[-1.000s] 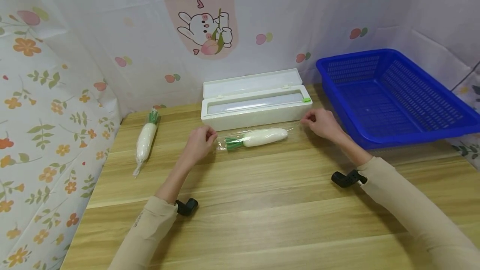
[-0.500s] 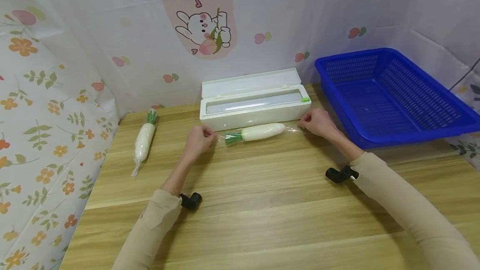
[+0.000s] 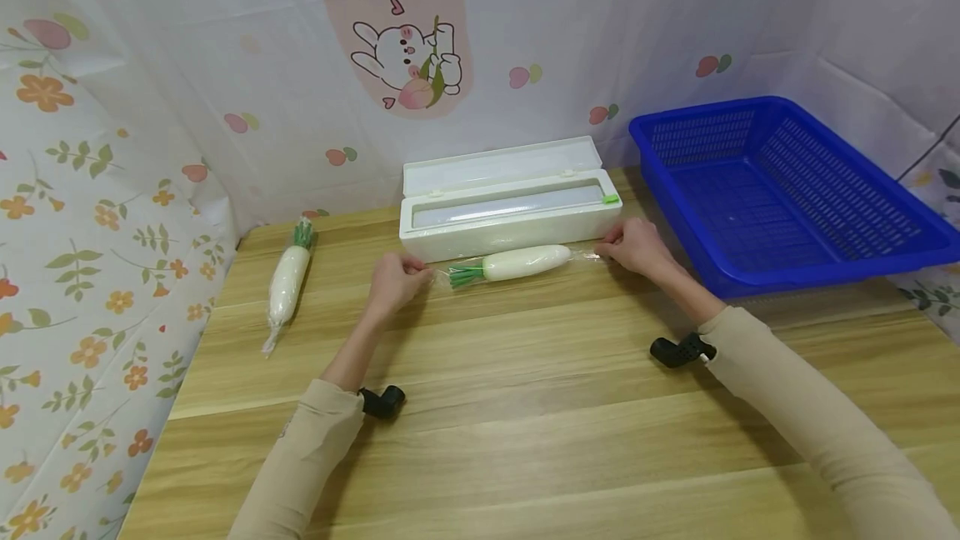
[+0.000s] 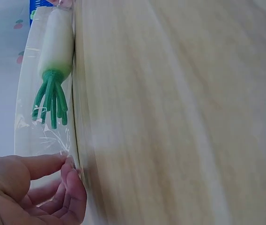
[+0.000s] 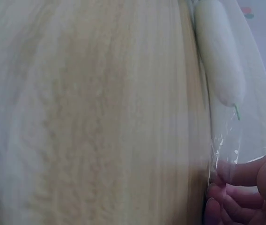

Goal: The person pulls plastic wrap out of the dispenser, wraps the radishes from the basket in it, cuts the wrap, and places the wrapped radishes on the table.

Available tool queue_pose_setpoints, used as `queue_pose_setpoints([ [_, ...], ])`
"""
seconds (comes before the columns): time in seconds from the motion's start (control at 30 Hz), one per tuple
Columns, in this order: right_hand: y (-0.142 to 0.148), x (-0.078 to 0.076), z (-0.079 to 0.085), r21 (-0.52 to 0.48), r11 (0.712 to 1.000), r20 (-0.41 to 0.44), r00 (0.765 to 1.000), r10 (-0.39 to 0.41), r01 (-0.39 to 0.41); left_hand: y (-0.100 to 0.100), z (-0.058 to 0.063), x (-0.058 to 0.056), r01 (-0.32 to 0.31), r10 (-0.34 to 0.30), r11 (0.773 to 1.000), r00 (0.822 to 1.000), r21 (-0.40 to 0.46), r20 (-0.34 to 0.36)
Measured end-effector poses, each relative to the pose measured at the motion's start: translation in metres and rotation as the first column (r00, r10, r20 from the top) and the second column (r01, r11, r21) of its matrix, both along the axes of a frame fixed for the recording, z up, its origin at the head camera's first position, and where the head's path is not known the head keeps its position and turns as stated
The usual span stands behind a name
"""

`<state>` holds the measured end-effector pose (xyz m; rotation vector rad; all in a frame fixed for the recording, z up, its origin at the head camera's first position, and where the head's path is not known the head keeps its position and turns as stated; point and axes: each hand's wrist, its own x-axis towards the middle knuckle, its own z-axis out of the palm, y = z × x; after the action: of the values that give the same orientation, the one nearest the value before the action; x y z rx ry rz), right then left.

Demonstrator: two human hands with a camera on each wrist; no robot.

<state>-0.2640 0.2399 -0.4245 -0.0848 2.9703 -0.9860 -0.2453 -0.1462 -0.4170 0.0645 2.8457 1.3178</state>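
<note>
A white radish (image 3: 527, 262) with green leaf stalks (image 3: 467, 275) lies sideways, wrapped in clear plastic film (image 3: 582, 256). My left hand (image 3: 397, 280) pinches the film's gathered end beyond the stalks; in the left wrist view, the thumb and fingertips meet on that film (image 4: 53, 138). At the other end, my right hand (image 3: 637, 247) pinches the film past the radish's tip. The right wrist view shows this film end (image 5: 226, 140) narrowing into the fingertips. Directly behind the radish stands a white cling film box (image 3: 517, 227), its lid raised.
Another film-wrapped radish (image 3: 288, 286) lies on the left of the wooden table (image 3: 510, 440). A blue plastic basket (image 3: 750, 190) stands at the back right. Behind everything hangs a printed white curtain (image 3: 540, 23). A green slider (image 3: 611, 199) sits on the box's right end.
The film ends have been drawn narrower, most clearly by the right hand. The radish has shifted slightly back toward the box. Both hands have barely moved over the last half second.
</note>
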Motion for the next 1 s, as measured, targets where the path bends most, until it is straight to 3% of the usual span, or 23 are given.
queue_pose_setpoints([
  [0.2, 0.004, 0.001, 0.0, -0.059, 0.997, 0.066, 0.996, 0.054, -0.05, -0.003, 0.0, 0.0, 0.051, -0.05, 0.997, 0.999, -0.05, 0.017],
  [0.43, 0.009, 0.006, 0.004, -0.124, 0.99, 0.123, 0.988, 0.089, -0.073, -0.006, 0.005, 0.005, 0.062, -0.056, 0.997, 0.993, -0.055, 0.107],
  [0.63, 0.009, 0.01, 0.005, -0.14, 0.988, 0.136, 0.987, 0.084, -0.065, -0.004, 0.008, 0.007, 0.07, -0.065, 0.997, 0.992, -0.041, 0.112],
  [0.8, 0.01, 0.01, 0.003, -0.133, 0.99, 0.109, 0.992, 0.064, -0.049, -0.005, 0.004, 0.006, 0.083, -0.086, 0.996, 0.99, 0.036, 0.108],
  [1.0, 0.011, 0.011, 0.001, -0.18, 0.983, 0.112, 0.992, 0.062, -0.041, -0.007, 0.002, 0.005, 0.111, -0.14, 0.975, 0.979, 0.195, 0.146],
])
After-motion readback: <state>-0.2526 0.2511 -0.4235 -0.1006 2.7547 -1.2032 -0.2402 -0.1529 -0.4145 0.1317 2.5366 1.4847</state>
